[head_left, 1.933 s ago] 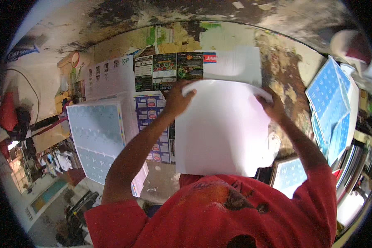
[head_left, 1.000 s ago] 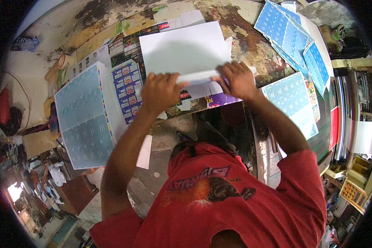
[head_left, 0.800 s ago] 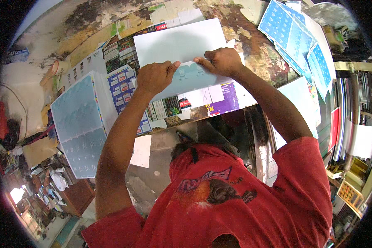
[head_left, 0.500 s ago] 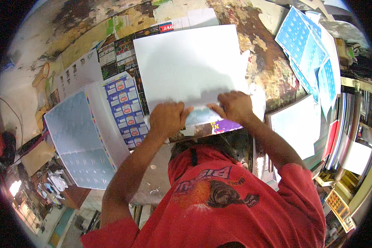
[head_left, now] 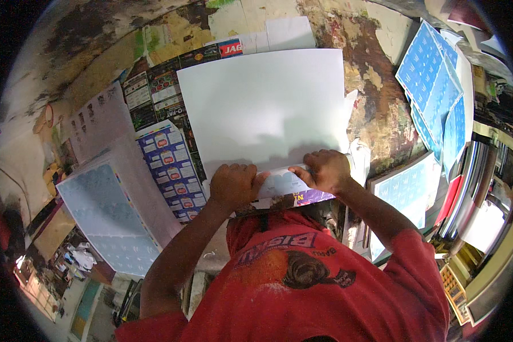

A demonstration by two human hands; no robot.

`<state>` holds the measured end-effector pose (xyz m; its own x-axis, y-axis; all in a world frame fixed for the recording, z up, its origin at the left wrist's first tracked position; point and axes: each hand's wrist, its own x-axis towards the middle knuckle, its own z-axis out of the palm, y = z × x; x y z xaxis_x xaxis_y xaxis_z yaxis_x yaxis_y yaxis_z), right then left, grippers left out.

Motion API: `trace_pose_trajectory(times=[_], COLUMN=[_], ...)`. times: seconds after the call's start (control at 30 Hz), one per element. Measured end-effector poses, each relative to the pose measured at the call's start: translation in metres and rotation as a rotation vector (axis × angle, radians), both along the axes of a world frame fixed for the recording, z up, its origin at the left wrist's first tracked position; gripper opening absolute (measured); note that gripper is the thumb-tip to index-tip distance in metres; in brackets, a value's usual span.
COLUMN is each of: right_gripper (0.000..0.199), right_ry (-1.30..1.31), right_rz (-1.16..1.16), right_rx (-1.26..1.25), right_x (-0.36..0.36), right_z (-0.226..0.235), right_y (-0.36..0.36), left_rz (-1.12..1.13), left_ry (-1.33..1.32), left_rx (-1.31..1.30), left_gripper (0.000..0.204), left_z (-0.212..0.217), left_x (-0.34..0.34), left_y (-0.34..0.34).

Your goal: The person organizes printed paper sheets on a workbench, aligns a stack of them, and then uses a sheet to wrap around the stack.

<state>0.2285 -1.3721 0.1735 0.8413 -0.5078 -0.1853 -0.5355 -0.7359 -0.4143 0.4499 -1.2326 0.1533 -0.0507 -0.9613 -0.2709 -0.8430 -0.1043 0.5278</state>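
Observation:
A large white sheet of paper (head_left: 262,108) lies in front of me, on top of other printed papers. My left hand (head_left: 233,186) is closed on its near edge, thumb pointing inward. My right hand (head_left: 327,171) grips the same edge further right, its fingers curled over and its thumb stretched toward the left. Between the two thumbs the edge is turned up, and a pale blue printed strip (head_left: 283,183) shows there. Whether one sheet or several are in my fingers cannot be seen. A purple printed paper (head_left: 313,196) peeks out below the right hand.
Left of the sheet lie a dark blue label sheet (head_left: 168,165) and a stack of pale blue printed sheets (head_left: 105,208). Bright blue printed sheets (head_left: 430,80) rest at the far right, with another pale blue printed stack (head_left: 402,191) nearer. The worn tabletop (head_left: 373,74) has peeling patches.
The whole view has shifted, so the sheet and both hands appear lower. Both hands still hold the near edge. The right-hand stack's blue print shows more clearly.

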Motion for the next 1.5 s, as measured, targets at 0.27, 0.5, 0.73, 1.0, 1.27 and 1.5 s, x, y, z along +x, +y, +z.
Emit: trace_pose_trajectory(times=[0.27,0.5,0.73,1.0,1.27,1.5], right_gripper=[0.061,0.04,0.044,0.054,0.037,0.05], right_ry=[0.189,-0.18,-0.156,0.376,-0.012,-0.213], right_rz=[0.025,0.056,-0.026,0.169,-0.572,-0.512], right_rx=[-0.025,-0.35,-0.152,0.024,1.155,1.469], right_x=[0.015,0.016,0.062,0.118,0.015,0.047], right_z=[0.028,0.179,0.226,0.005,-0.018,-0.01], right_y=[-0.015,-0.031,-0.092,-0.167,-0.23,-0.197], left_rz=[0.091,0.085,0.197,0.278,0.738,0.929], left_ry=[0.034,-0.032,-0.166,-0.109,1.27,0.625], left_rx=[-0.069,-0.309,-0.315,-0.263,0.308,0.333], left_gripper=[0.053,0.057,0.065,0.073,0.059,0.065], left_z=[0.009,0.199,0.26,-0.069,-0.038,-0.025], left_x=[0.008,0.032,0.068,0.106,0.193,0.17], left_y=[-0.008,-0.014,-0.055,-0.158,-0.087,-0.058])
